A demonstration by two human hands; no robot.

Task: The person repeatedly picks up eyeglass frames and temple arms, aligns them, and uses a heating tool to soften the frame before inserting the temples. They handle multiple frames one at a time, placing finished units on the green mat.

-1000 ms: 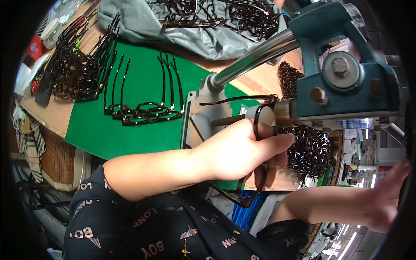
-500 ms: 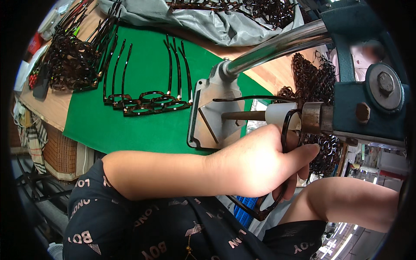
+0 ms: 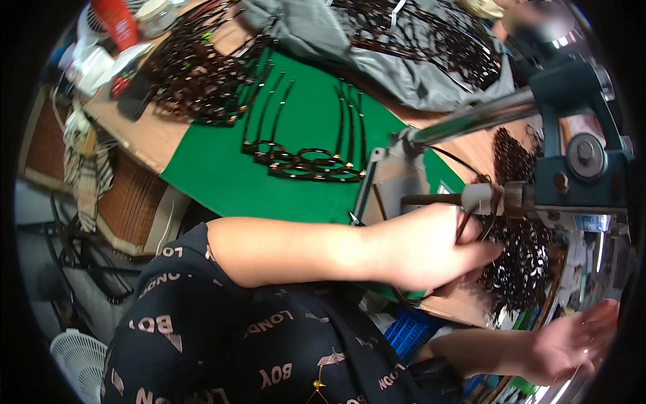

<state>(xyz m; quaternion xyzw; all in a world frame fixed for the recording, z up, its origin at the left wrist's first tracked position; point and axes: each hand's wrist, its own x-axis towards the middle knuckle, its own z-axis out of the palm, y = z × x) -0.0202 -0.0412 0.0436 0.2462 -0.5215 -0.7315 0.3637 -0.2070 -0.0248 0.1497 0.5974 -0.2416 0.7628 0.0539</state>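
My left hand (image 3: 431, 252) is closed on a dark tortoiseshell eyeglass frame (image 3: 494, 202). One rim of the frame sits by the white cylinder (image 3: 476, 198) of a blue-green bench machine (image 3: 579, 168), and its lower part is mostly behind my hand. A steel column (image 3: 481, 121) runs from the machine to its grey base plate (image 3: 397, 182). At the lower right, my right hand (image 3: 575, 347) is off the machine, palm turned up and fingers loosely apart. It is slightly blurred, and I see nothing held in it.
Several tortoiseshell frames (image 3: 309, 165) lie in a row on the green mat (image 3: 222, 175). Heaped frames (image 3: 195, 81) stand left, others (image 3: 518, 256) hang beyond the machine. More lie on grey cloth (image 3: 397, 74). A blue basket (image 3: 407, 330) and white basket (image 3: 77, 353) are below.
The whole view has swung, so the table and machine sit differently in it. My right hand has come into sight at the lower right. My left hand keeps hold of the eyeglass frame.
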